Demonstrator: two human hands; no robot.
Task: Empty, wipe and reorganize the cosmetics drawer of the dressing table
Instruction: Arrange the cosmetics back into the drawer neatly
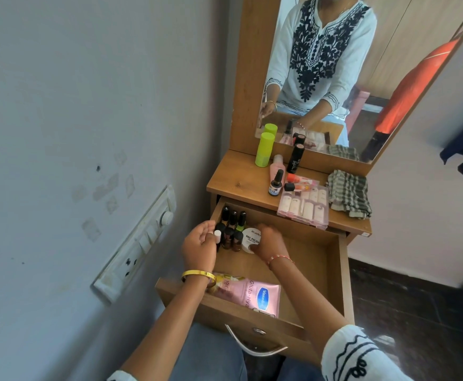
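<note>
The wooden drawer point(332, 273) of the dressing table is pulled out. In its back left corner stand several small nail polish bottles point(233, 229). My left hand point(198, 244) hovers beside them, fingers loosely bent, next to a white-capped bottle point(217, 235). My right hand point(269, 242) grips a round white nail polish remover jar point(251, 239) next to the bottles. A pink Vaseline lotion tube point(255, 294) lies at the drawer's front, partly under my left wrist.
On the table top point(238, 182) stand a green bottle point(264, 149), a black tube point(295, 158), a pink bottle, a dark dropper bottle point(276, 184), a clear nail box point(304, 206) and a striped cloth point(350, 193). A wall switchboard point(139, 243) is at the left. The mirror point(348, 64) is behind.
</note>
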